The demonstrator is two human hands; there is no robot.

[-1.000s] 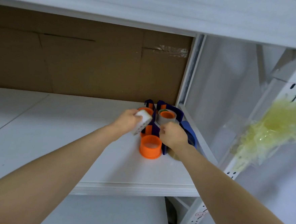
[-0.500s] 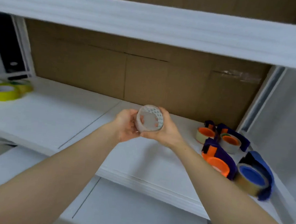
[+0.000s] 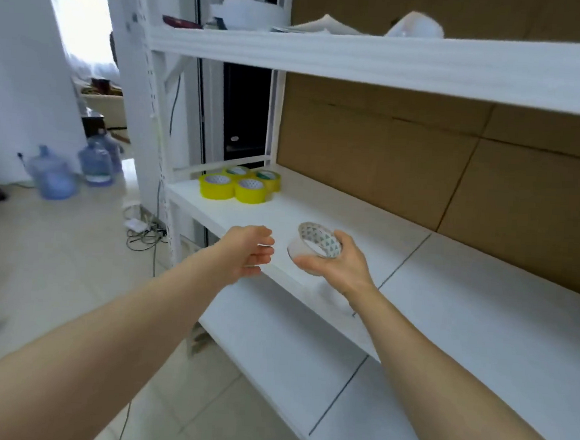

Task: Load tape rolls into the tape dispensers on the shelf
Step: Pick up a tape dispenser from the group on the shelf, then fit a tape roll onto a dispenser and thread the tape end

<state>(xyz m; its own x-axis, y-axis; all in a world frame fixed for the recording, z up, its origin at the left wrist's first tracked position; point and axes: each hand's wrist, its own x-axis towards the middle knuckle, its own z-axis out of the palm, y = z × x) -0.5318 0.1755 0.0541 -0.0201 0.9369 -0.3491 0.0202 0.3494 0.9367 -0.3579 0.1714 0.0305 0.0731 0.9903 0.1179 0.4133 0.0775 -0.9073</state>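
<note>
Gripping white tape roll [image 3: 315, 247] in right hand [image 3: 338, 268]; left hand [image 3: 248, 251] beside, apart.

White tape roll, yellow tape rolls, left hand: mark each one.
white tape roll [image 3: 325, 240], head view, on its patterned inner core.
yellow tape rolls [image 3: 250, 196], head view, on the outer wall of the front right roll.
left hand [image 3: 248, 251], head view, on the middle of the hand.

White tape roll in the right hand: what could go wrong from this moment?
1. Only the right hand grips the white tape roll, near the shelf's front edge; if it slips, it may fall to the floor.
2. The open left hand points towards the four close-packed yellow rolls; taking one could knock the others.
</note>
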